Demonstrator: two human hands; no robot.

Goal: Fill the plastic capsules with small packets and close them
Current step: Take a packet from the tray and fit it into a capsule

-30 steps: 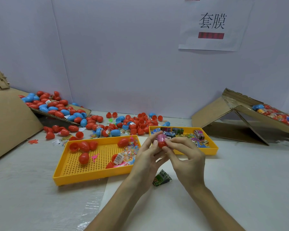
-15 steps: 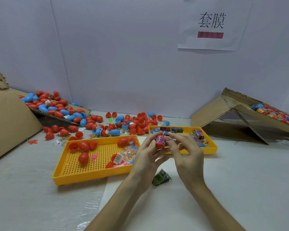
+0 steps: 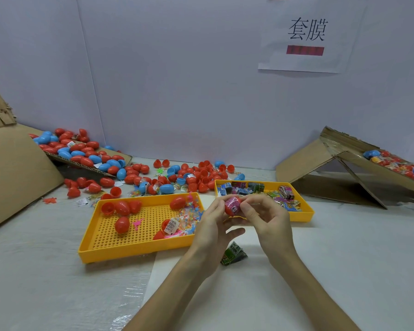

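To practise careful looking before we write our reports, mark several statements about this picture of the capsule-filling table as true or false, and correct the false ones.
1. The left hand and the right hand together hold a red capsule with a pink packet showing in it. True.
2. The small yellow tray holds colourful packets. True.
3. The green packet lies inside the big yellow tray. False: it lies on the table, outside both trays, below the hands.
4. The capsules in the big yellow tray are blue. False: those are red.
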